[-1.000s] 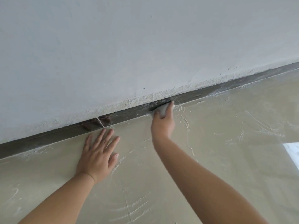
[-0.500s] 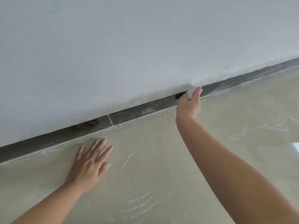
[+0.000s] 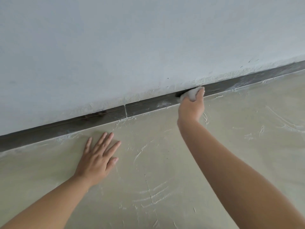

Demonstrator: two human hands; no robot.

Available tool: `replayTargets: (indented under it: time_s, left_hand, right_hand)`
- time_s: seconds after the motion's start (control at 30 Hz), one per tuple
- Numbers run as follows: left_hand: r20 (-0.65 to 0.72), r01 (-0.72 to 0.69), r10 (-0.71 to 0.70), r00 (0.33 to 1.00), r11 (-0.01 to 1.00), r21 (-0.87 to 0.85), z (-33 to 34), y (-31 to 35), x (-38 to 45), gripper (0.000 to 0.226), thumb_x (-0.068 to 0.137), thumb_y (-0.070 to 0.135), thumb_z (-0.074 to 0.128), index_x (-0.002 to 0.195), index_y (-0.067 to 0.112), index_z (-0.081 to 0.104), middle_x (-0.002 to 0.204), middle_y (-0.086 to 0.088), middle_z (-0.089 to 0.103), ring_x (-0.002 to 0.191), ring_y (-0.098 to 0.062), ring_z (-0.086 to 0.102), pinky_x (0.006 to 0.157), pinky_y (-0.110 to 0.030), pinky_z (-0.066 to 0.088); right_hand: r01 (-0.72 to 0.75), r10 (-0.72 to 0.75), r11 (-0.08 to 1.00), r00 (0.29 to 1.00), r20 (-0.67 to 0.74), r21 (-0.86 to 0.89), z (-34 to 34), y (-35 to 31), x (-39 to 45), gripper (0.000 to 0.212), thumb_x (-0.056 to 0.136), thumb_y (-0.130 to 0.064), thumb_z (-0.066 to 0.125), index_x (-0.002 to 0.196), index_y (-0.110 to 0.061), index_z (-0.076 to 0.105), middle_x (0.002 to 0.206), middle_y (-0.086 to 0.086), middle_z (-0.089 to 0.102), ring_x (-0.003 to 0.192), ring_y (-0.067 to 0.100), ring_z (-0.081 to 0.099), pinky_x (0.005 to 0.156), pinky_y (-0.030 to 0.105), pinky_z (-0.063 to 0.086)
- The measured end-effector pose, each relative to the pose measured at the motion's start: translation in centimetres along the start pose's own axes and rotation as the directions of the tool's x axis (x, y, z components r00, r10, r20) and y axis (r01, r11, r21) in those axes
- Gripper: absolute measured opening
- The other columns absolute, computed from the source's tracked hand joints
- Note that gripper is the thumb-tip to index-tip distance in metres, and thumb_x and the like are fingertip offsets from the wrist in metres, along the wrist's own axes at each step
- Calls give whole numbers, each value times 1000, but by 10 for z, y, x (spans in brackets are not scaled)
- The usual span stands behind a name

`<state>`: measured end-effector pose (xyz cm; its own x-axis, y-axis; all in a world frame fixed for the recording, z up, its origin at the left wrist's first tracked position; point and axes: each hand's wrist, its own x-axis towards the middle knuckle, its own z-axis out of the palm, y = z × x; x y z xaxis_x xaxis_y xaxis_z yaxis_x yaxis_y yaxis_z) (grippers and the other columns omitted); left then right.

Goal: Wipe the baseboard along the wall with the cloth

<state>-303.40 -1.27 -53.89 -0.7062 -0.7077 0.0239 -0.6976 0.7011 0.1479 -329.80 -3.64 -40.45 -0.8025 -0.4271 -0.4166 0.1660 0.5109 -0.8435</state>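
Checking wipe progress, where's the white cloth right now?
In the head view, the small white cloth is bunched in the right hand, pressed against the dark baseboard, right of its joint.

Soft even daylight, slight wide-angle bowing

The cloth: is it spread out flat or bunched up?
Bunched up. The cloth shows as a small white wad gripped in the right hand, pressed against the dark baseboard.

Two hands, left hand [image 3: 97, 160], right hand [image 3: 191, 107], one cloth [image 3: 192, 94], one baseboard [image 3: 148, 105], one wall [image 3: 148, 47]
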Motion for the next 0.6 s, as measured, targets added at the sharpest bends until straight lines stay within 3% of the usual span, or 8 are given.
replayTargets:
  time_s: [0.07, 0.13, 0.2, 0.27, 0.37, 0.43, 0.53, 0.6]
  left_hand:
    - [5, 10, -10, 1000, 1000, -8, -1, -1, -4, 53, 96, 48, 7, 128, 22, 40, 152, 0, 18, 141, -4, -7, 113, -35, -7]
    - [7, 5, -5, 1000, 1000, -18, -2, -6, -8, 52, 96, 48, 7, 128, 23, 39, 155, 12, -3, 141, -3, -7, 113, -34, -7]
    - [11, 7, -7, 1000, 1000, -14, -5, -13, -13, 52, 96, 48, 6, 129, 23, 39, 153, 16, -10, 141, -3, -7, 113, -34, -7]
    - [18, 29, -28, 999, 1000, -5, -8, -19, -16, 53, 96, 48, 6, 129, 23, 39, 155, 12, -4, 141, -3, -8, 113, -34, -7]
    - [26, 59, -59, 998, 998, -11, -12, -22, -20, 53, 97, 48, 6, 127, 21, 40, 148, 0, 23, 141, -3, -7, 113, -33, -7]
    - [27, 82, -81, 996, 996, -29, -12, -21, -22, 53, 97, 49, 7, 127, 21, 40, 153, 4, 15, 141, -2, -7, 113, -32, -7]
    - [19, 102, -101, 995, 993, -53, -10, -19, -24, 54, 97, 48, 8, 126, 19, 42, 140, -4, 43, 141, -3, -6, 113, -32, -7]
    - [11, 109, -109, 994, 992, -59, -9, -18, -24, 53, 97, 48, 8, 126, 19, 43, 130, -9, 53, 141, -3, -7, 113, -32, -7]
  right_hand:
    - [38, -38, 999, 998, -43, -6, -11, -11, 4, 63, 92, 3, 30, 147, -25, 18, 123, -10, 47, 73, -3, 52, 51, -3, 36]
    - [65, -67, 997, 997, -39, -43, -15, -15, 3, 63, 92, 3, 30, 147, -25, 18, 123, -4, 53, 64, -3, 47, 49, 0, 35]
    - [65, -65, 994, 998, -6, -85, -13, -13, -1, 62, 93, 0, 31, 147, -27, 18, 117, -9, 55, 77, 8, 50, 54, 7, 34]
    - [61, -55, 991, 997, 56, -116, -4, -7, -12, 61, 94, -3, 34, 147, -28, 16, 108, -14, 47, 95, 8, 46, 68, 9, 35]
    - [50, -29, 990, 988, 153, -133, 16, 6, -35, 61, 95, -4, 36, 147, -28, 16, 133, -5, 48, 100, 6, 44, 76, 4, 28]
    - [59, -31, 989, 980, 195, -138, 30, 13, -49, 62, 94, -4, 36, 147, -30, 16, 140, -2, 45, 110, 12, 50, 85, 10, 33]
    - [56, -33, 994, 970, 240, -90, 46, 22, -64, 62, 94, -2, 36, 146, -31, 18, 125, -1, 54, 99, 13, 52, 76, 8, 34]
    - [52, -31, 996, 967, 253, -76, 53, 26, -72, 62, 94, -3, 35, 145, -34, 19, 128, -2, 53, 102, 15, 53, 85, 9, 36]
